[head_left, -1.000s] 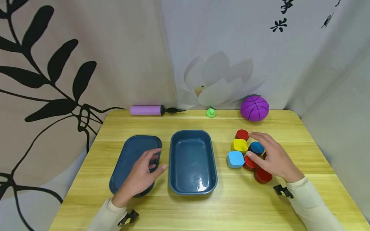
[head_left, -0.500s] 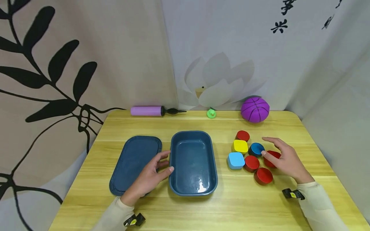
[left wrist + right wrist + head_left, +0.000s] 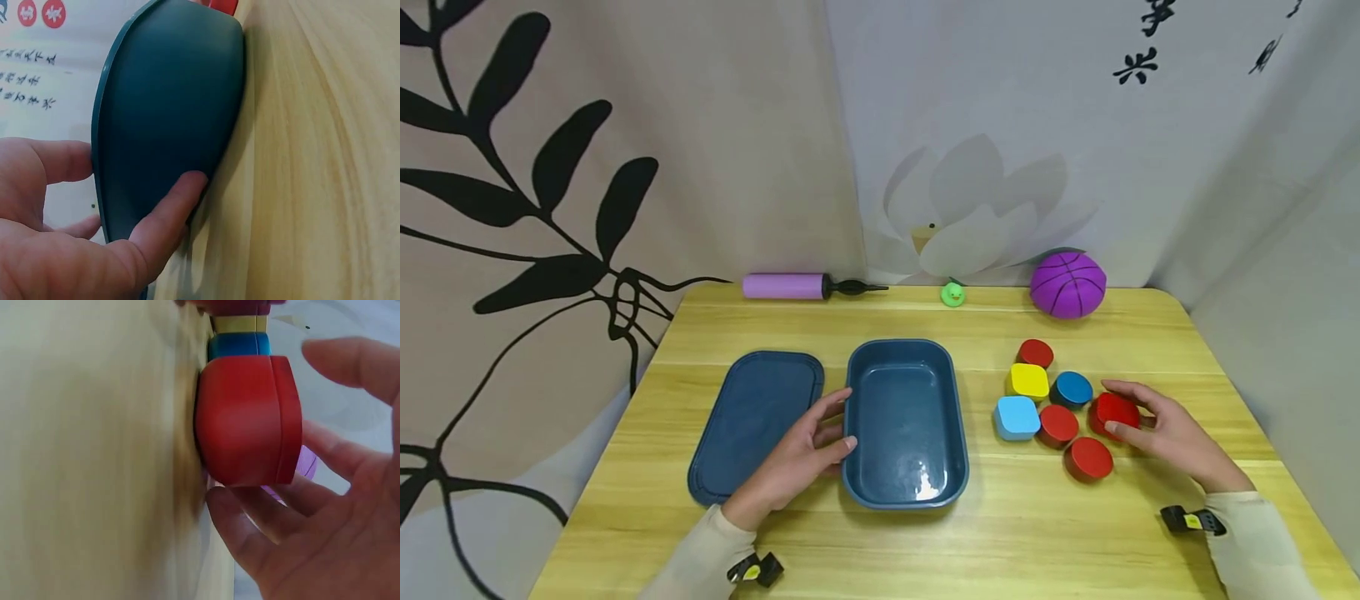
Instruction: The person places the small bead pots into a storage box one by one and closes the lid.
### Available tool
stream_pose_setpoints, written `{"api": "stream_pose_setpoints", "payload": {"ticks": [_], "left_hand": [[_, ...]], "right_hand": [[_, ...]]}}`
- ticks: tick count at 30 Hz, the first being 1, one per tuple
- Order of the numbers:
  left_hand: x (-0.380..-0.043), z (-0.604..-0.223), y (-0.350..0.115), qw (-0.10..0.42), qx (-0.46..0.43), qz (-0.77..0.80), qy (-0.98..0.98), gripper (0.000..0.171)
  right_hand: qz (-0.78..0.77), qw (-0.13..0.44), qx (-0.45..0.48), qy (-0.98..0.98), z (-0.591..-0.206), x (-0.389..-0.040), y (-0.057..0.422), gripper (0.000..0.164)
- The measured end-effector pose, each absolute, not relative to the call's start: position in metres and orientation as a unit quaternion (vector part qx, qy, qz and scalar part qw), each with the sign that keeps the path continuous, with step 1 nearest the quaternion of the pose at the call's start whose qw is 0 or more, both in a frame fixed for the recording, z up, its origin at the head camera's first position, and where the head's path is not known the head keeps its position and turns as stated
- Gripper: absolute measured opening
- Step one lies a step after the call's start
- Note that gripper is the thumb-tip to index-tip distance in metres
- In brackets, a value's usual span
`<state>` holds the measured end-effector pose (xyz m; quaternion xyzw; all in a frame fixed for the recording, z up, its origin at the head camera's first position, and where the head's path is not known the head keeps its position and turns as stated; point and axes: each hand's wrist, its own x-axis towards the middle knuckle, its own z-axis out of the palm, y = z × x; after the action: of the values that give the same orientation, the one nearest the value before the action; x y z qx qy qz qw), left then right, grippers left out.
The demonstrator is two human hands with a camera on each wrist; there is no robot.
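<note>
My left hand (image 3: 808, 454) rests against the left side of a deep dark-blue rectangular container (image 3: 902, 425). In the left wrist view, the thumb (image 3: 169, 215) lies along the container's outer wall and the fingers reach its rim. My right hand (image 3: 1176, 442) is around a small red lidded tin (image 3: 1114, 412), the rightmost of a cluster. In the right wrist view, fingers curve behind and under this tin (image 3: 244, 422), while the thumb stands apart from it. Beside it are a round blue tin (image 3: 1071, 389), a yellow one (image 3: 1027, 381), a light-blue one (image 3: 1017, 418) and several red tins (image 3: 1088, 459).
A flat blue lid (image 3: 756, 425) lies left of the container, partly behind the left hand. Along the table's back edge are a purple pump (image 3: 786, 286), a green duck (image 3: 952, 294) and a purple ball (image 3: 1068, 285). A printed curtain (image 3: 737, 142) hangs behind.
My left hand has moved right from over the lid to the container's side. The right hand has moved right and down from above the cluster to the rightmost red tin.
</note>
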<state>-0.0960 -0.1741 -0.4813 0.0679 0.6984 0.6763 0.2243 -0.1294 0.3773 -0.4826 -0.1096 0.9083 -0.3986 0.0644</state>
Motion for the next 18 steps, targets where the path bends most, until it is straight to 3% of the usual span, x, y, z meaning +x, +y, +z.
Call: {"api": "stream_pose_setpoints", "payload": {"ticks": [11, 18], "left_hand": [[-0.0969, -0.4814, -0.1731, 0.227, 0.066, 0.675, 0.699, 0.076], [-0.0977, -0.4817, -0.1733, 0.231, 0.067, 0.677, 0.696, 0.078]], "right_hand": [[-0.373, 0.097, -0.102, 0.917, -0.4836, -0.1295, 0.3825, 0.066], [-0.36, 0.064, -0.081, 0.927, -0.4815, -0.1277, 0.3848, 0.068]]}}
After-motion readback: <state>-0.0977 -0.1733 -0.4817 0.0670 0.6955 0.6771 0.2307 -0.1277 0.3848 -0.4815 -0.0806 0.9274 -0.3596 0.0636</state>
